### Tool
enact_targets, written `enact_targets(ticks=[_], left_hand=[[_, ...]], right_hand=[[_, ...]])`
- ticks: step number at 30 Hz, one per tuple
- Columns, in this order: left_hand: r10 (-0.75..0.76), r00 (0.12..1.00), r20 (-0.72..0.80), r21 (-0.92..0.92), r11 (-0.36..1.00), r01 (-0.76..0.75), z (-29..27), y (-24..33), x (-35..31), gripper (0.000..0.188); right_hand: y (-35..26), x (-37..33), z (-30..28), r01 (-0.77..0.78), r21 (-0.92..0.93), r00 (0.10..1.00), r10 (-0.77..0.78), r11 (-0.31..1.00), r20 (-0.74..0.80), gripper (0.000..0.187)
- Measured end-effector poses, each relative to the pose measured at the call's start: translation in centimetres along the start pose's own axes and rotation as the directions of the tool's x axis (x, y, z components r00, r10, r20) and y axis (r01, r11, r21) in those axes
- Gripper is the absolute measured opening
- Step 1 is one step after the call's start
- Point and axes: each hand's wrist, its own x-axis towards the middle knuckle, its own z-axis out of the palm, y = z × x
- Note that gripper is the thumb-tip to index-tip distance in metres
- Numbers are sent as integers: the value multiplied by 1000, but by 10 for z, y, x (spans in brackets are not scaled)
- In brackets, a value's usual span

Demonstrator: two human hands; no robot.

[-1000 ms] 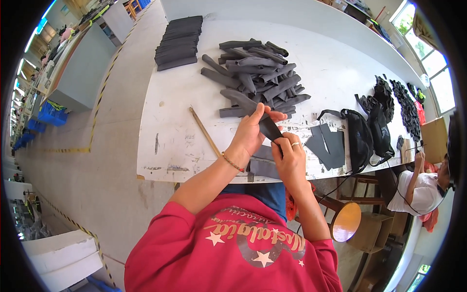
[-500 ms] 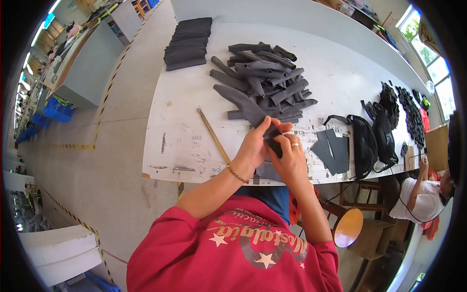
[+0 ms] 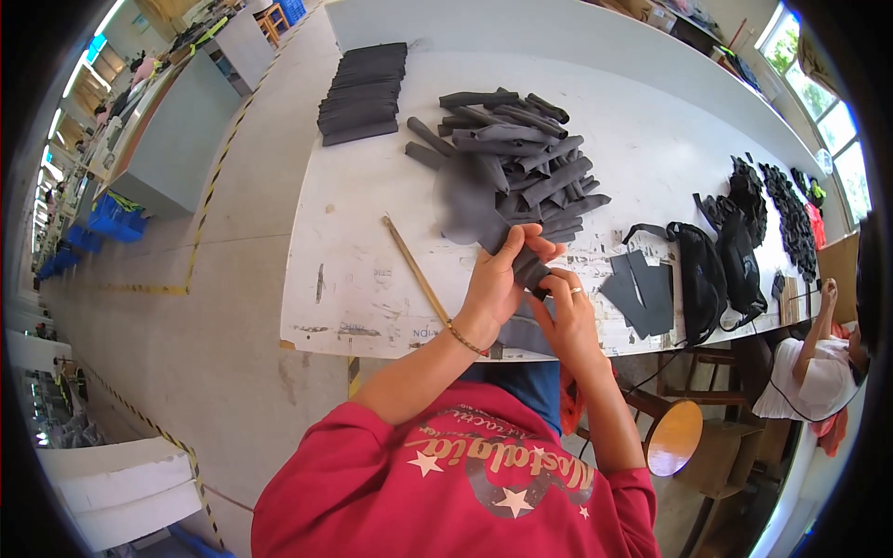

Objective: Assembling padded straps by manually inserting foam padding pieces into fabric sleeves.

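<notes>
- The dark grey fabric strip (image 3: 530, 272) is lying between the two hands, above the near edge of the white desk (image 3: 349, 209).
- The left grip (image 3: 498, 281) is clamping on the strip's middle stretch, the thumb pressing along one side and the fingers wrapping behind it.
- The right grip (image 3: 572, 312) is pinching the strip's near end, thumb and forefinger coming together on it; a ring is showing on one finger.
- The strip's long axis is running aslant, its near end pointing toward the right grip and its far part leading away to the upper left.
- A round blur is covering that far part, so I cannot tell where its tip is ending or whether it is touching the pile of rolled grey fabric pieces (image 3: 535, 153) just beyond.
- Flat grey fabric pieces (image 3: 526, 335) are lying below the hands at the desk's edge.
- A thin wooden stick (image 3: 415, 267) is resting on the desk to the left, its near end reaching toward the left wrist.
- Dark flat panels (image 3: 656, 296) are lying to the right, near a black bag (image 3: 699, 279).
</notes>
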Motion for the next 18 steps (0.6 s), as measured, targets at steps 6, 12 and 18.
enact_targets(ticks=[6,12,18], left_hand=[[13,1000,29,-42,999,-12,0,2,-2,30],[19,999,35,-80,997,-16,5,-9,-9,31],[50,998,36,-84,995,-47,4,-14,-9,31]], right_hand=[[1,-1,-2,32,1,997,-32,999,-64,22],[1,10,-6,137,13,987,-135,991,-89,23],[2,13,-5,107,61,992,-102,992,-79,18]])
